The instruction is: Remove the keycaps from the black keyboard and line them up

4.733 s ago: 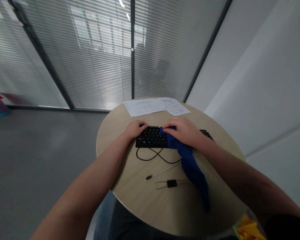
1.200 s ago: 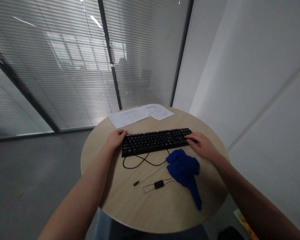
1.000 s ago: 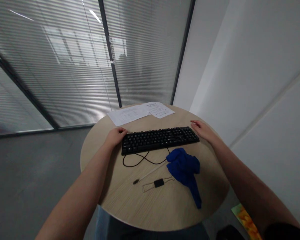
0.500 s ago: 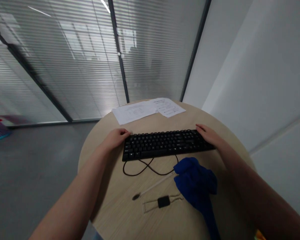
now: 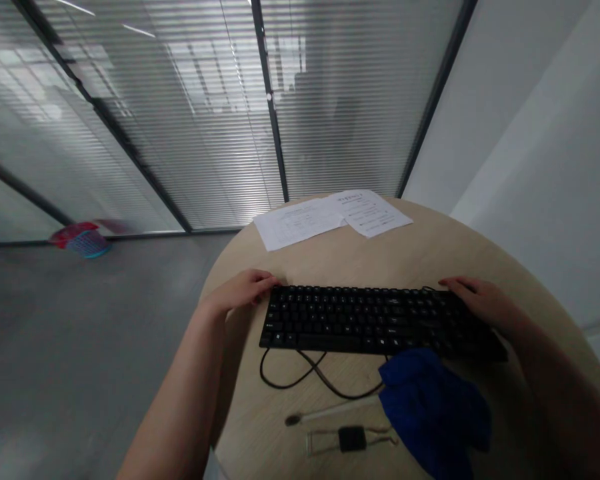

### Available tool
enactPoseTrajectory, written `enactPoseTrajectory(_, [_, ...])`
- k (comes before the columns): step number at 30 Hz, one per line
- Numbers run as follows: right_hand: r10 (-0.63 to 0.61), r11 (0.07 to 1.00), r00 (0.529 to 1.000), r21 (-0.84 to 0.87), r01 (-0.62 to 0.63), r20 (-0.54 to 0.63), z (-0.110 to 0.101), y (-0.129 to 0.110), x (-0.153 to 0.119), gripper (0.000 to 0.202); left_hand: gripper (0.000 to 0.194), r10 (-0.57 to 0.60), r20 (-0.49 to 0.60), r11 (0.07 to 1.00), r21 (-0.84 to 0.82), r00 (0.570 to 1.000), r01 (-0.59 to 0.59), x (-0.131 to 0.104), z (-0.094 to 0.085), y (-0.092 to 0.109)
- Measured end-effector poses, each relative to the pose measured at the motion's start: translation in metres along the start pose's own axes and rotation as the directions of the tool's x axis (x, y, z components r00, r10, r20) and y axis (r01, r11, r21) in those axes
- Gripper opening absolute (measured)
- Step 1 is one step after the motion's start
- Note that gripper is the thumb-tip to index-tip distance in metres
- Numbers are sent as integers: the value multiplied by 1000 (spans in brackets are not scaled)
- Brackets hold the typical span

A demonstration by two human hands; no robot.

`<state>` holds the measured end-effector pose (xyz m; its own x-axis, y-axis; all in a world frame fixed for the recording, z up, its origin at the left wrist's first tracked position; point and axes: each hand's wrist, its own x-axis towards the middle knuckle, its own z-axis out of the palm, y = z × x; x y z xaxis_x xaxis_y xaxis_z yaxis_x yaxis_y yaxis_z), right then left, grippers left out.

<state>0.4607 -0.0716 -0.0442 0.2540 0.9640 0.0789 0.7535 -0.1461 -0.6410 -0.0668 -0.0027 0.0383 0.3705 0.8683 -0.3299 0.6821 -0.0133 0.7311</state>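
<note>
Between the two hands, we see the black keyboard [image 5: 350, 320] going across the round table [image 5: 405, 253]. We see the left hand [image 5: 250, 288] at the far left corner, its fingers bent close together and its tips touching the keyboard. The right hand [image 5: 485, 303] is at the right end, with its fingers reaching over the far edge. We cannot tell if either hand grips tight or just rests there. Close to us, the blue cloth [image 5: 430, 407] lies bunched up. It hides a bit of the keyboard's near edge and part of the black cord [image 5: 360, 398], which makes loops on the wood. We also see a thin pale stick with a dark tip [image 5: 340, 408], and its other end reaches the cloth. Just beside it is the black clip [image 5: 353, 439] with wire arms. Past the keyboard, we see two white papers [image 5: 300, 223], one lapping over the other. Far off to the left, a basket [image 5: 89, 241] sits on the gray floor [image 5: 145, 320] by the glass wall with blinds [image 5: 220, 133].
</note>
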Motion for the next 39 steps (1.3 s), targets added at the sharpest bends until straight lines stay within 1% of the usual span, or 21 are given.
enactPoseTrajectory(5, [-6,998,1000,-61,7,20,-3,-4,0,38,46,-31,-48,999,-32,998,29,8,3,-3])
enactPoseTrajectory(8, [-57,990,993,-136,44,-99,-15,-26,-10,40,40,-11,-125,998,-57,992,4,15,7,-5])
enactPoseTrajectory(10, [-195,970,952,-193,150,-238,-23,-54,-27,39,38,7,-187,997,-79,982,-23,20,10,-7])
enactPoseTrajectory(11, [-287,948,920,-215,234,-267,-25,-73,-39,37,38,13,-216,996,-80,976,-31,23,11,-8])
enactPoseTrajectory(12, [-383,916,893,-221,335,-235,-26,-93,-55,34,39,16,-236,997,-74,972,-34,25,13,-9])
enactPoseTrajectory(13, [-483,868,866,-205,452,-133,-24,-114,-72,30,41,17,-258,997,-66,966,-36,28,14,-9])
enactPoseTrajectory(14, [-589,795,808,-162,584,22,-21,-135,-91,27,42,20,-276,998,-54,961,-36,29,15,-10])
enactPoseTrajectory(15, [-684,702,704,-91,707,189,-15,-155,-110,24,43,23,-297,998,-44,955,-38,31,15,-11])
enactPoseTrajectory(16, [-737,610,577,-20,792,352,-9,-171,-129,21,44,25,-318,998,-38,948,-40,32,16,-12])
enactPoseTrajectory(17, [-747,544,472,23,839,468,-1,-184,-145,18,44,25,-336,999,-36,942,-39,33,16,-13])
enactPoseTrajectory(18, [-740,492,397,33,870,543,7,-194,-159,17,44,23,-350,999,-37,936,-38,33,16,-13])
enactPoseTrajectory(19, [-730,445,351,18,895,586,15,-200,-169,17,43,19,-358,999,-39,934,-35,33,16,-14])
enactPoseTrajectory(20, [-718,412,331,-9,911,612,22,-203,-176,16,43,12,-357,999,-39,934,-28,33,16,-14])
enactPoseTrajectory(23, [-682,350,321,-92,932,657,34,-204,-182,16,39,-11,-325,999,-32,946,0,35,13,-13])
enactPoseTrajectory(28, [-588,364,336,-130,922,736,44,-208,-181,7,40,-89,-151,994,-72,985,78,45,0,-7])
enactPoseTrajectory(30, [-561,353,323,-132,926,762,48,-212,-183,10,41,-115,-87,993,-37,990,112,48,-5,-6])
enactPoseTrajectory(32, [-560,350,303,-112,930,771,46,-217,-181,9,42,-105,-62,994,-10,993,105,48,-9,-7])
enactPoseTrajectory(33, [-571,367,296,-84,926,766,42,-220,-178,8,43,-78,-62,997,-19,995,77,47,-11,-9])
enactPoseTrajectory(35, [-609,450,301,7,893,734,29,-231,-167,6,44,-12,-76,997,-80,997,6,43,-11,-14])
enactPoseTrajectory(37, [-641,575,344,132,808,686,14,-247,-150,10,45,63,-54,990,-122,997,-69,36,-11,-19])
enactPoseTrajectory(39, [-681,666,396,296,685,617,6,-265,-126,14,41,104,26,986,-131,994,-100,28,-11,-23])
